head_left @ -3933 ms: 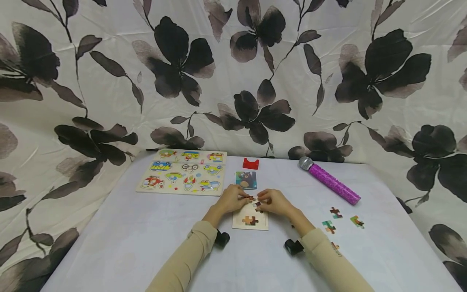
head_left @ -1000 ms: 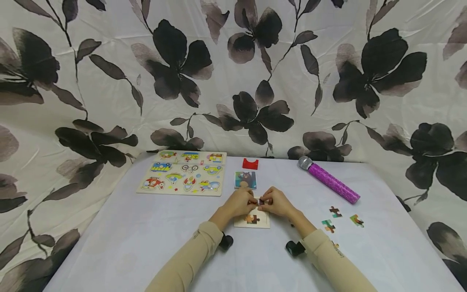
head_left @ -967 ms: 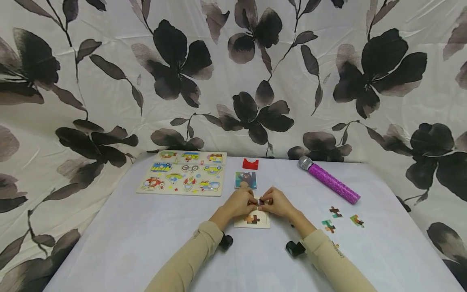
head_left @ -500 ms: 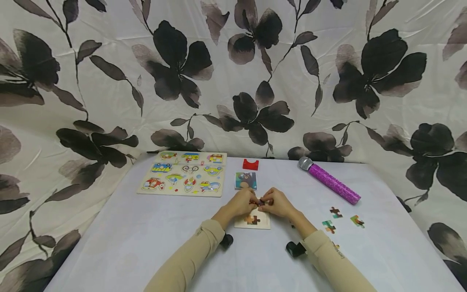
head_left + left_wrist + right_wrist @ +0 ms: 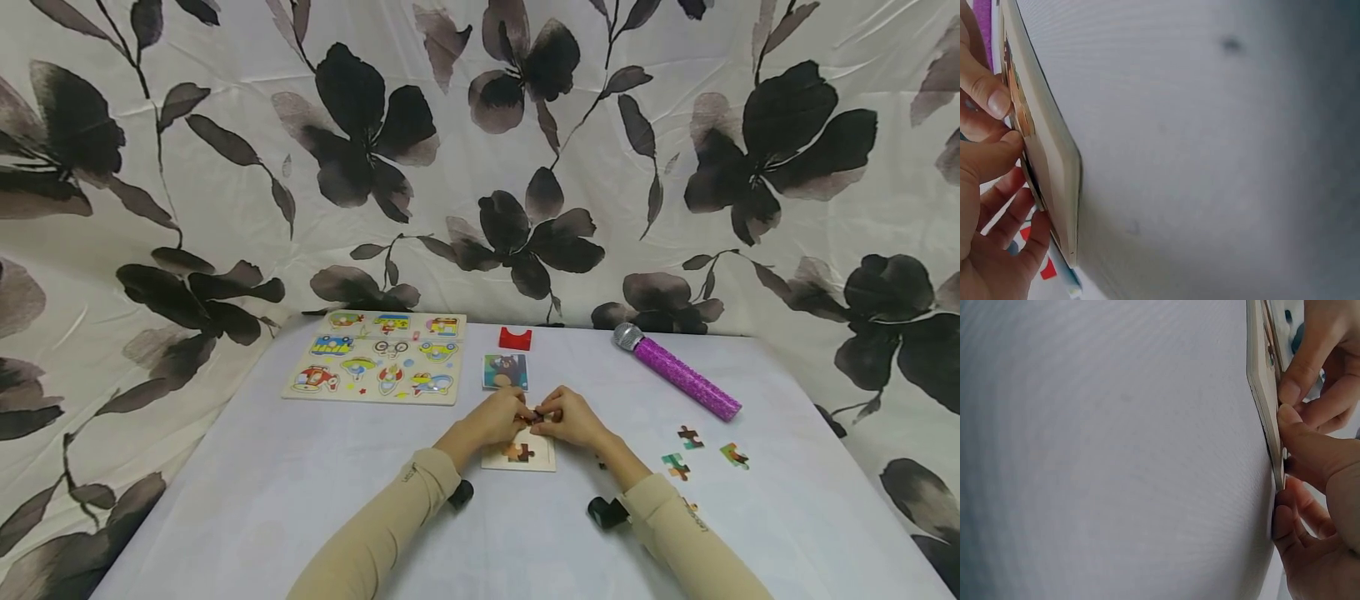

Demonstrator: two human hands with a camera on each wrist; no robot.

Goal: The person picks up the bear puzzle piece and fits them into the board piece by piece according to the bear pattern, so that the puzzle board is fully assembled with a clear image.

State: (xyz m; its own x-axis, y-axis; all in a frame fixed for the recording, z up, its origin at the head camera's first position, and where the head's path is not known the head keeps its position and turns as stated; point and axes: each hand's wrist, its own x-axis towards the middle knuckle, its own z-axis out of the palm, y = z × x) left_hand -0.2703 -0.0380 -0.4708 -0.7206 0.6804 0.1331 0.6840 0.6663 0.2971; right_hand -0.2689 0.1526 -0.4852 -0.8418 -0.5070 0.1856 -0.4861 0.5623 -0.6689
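A small pale wooden puzzle board [image 5: 544, 452] lies in the middle of the table. Two joined brown and orange jigsaw pieces [image 5: 517, 452] sit in its near part. Over its far part, my left hand [image 5: 495, 417] and right hand [image 5: 573, 418] meet fingertip to fingertip, pinching dark-brown jigsaw pieces [image 5: 535, 417] set against each other. The left wrist view shows the left thumb [image 5: 1010, 142] pressed down at the board's surface, with other fingers along its far edge. In the right wrist view the right thumb [image 5: 1288, 415] sits beside the left one. The fingers partly cover the pieces.
Beyond the board are a bear picture [image 5: 506, 372] and a red cut-out piece [image 5: 515, 337]. A vehicle puzzle board [image 5: 375, 358] lies at left. On the right are a purple microphone [image 5: 682, 373] and several loose jigsaw pieces [image 5: 676, 466], some close to the right sleeve [image 5: 667, 517].
Since the earliest frame, both hands have drawn together over the board's far part, closing the gap between their pieces. The board has shifted slightly right; over the last second the hands barely move.
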